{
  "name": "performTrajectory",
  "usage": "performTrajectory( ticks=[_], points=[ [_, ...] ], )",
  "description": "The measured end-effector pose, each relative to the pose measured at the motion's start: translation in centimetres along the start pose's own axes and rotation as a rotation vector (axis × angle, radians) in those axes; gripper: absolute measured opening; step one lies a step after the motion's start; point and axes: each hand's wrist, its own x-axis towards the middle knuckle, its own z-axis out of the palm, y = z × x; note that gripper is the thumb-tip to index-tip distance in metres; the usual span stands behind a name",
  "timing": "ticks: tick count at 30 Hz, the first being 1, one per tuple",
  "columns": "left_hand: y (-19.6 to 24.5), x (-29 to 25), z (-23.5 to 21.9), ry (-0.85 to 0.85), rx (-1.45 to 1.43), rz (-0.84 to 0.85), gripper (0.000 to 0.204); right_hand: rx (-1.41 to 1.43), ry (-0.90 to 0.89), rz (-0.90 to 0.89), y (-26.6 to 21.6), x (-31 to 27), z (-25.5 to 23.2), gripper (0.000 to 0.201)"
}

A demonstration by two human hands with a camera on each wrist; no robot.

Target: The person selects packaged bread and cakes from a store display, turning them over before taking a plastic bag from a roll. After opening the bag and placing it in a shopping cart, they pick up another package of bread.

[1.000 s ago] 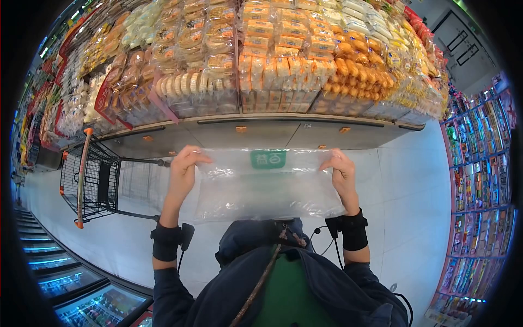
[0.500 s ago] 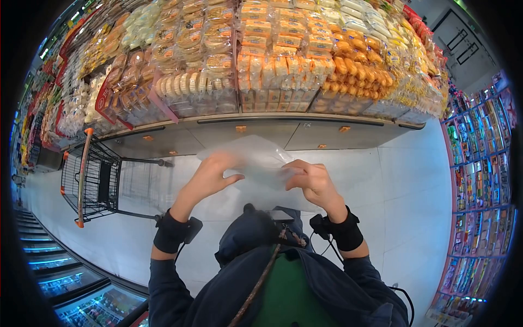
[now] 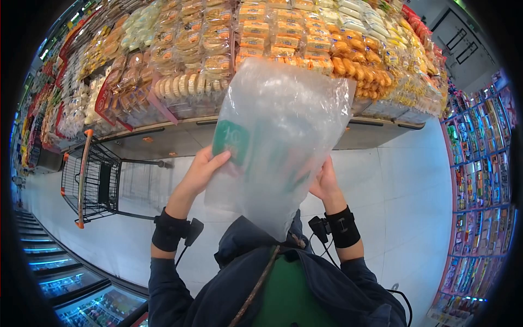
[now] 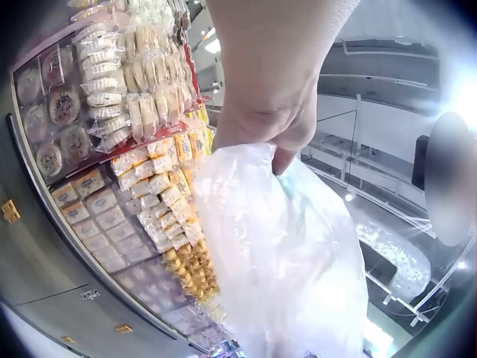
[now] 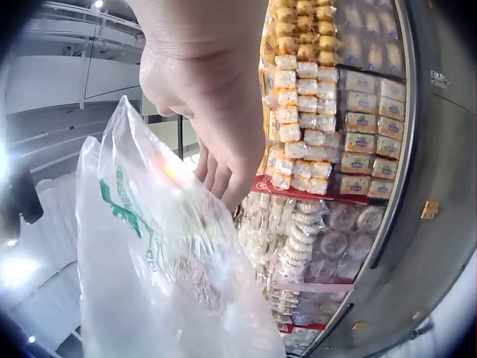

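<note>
A translucent plastic bag point(image 3: 278, 125) with a green printed label hangs spread out before the person's body. My left hand point(image 3: 202, 173) pinches its left side, the thumb lying over the label. At the right side is my right hand point(image 3: 326, 182), gripping the bag's edge, with part of its fingers hidden behind the film. From the left wrist view, the bag point(image 4: 279, 246) drapes below the hand and covers most of the fingers. Green print shows on the bag point(image 5: 160, 246) in the right wrist view, close beside the right fingers point(image 5: 218, 177).
Behind the bag, a long display counter point(image 3: 370, 128) carries packaged breads and cakes point(image 3: 294, 32). A black shopping cart point(image 3: 90, 180) with orange trim stands at left. Lit freezers point(image 3: 71, 283) line the lower left, and stocked shelves point(image 3: 479, 191) the right.
The bag was stretched flat and level between both hands, then crumpled and blurred as the hands came together. Now it is turned and raised, its top overlapping the display.
</note>
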Motion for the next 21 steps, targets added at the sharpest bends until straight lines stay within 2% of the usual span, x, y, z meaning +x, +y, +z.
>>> performTrajectory(
  ticks=[2, 5, 8, 11, 14, 17, 18, 21],
  points=[
    [-0.4, 0.1, 0.3, 0.048, -0.03, 0.007, 0.029, 0.115, -0.134, 0.003, 0.3, 0.1, 0.0, 0.082],
    [-0.9, 0.2, 0.9, 0.117, -0.052, 0.013, 0.027, -0.194, -0.196, -0.019, -0.1, 0.0, 1.1, 0.093],
    [-1.3, 0.1, 1.6, 0.176, -0.088, 0.033, 0.026, -0.366, -0.172, 0.0, -0.5, 0.1, 2.9, 0.097],
    [-1.8, -0.1, 1.9, 0.182, -0.099, 0.053, 0.027, -0.456, -0.06, -0.025, -0.2, 0.1, 2.4, 0.077],
    [-2.0, -0.3, 1.8, 0.155, -0.061, 0.066, 0.027, -0.631, 0.13, 0.068, -0.4, 0.1, 1.7, 0.046],
    [-2.5, -0.2, 1.3, 0.154, 0.028, 0.121, 0.028, -0.62, 0.334, 0.041, -0.2, 0.2, 1.3, 0.027],
    [-2.6, -0.2, 1.1, 0.16, 0.063, 0.147, 0.029, -0.627, 0.321, 0.049, -0.3, 0.1, 1.2, 0.027],
    [-2.4, -0.8, 0.2, 0.172, 0.225, 0.049, 0.027, -0.632, 0.303, 0.027, -0.8, 0.0, 1.1, 0.027]
  ],
)
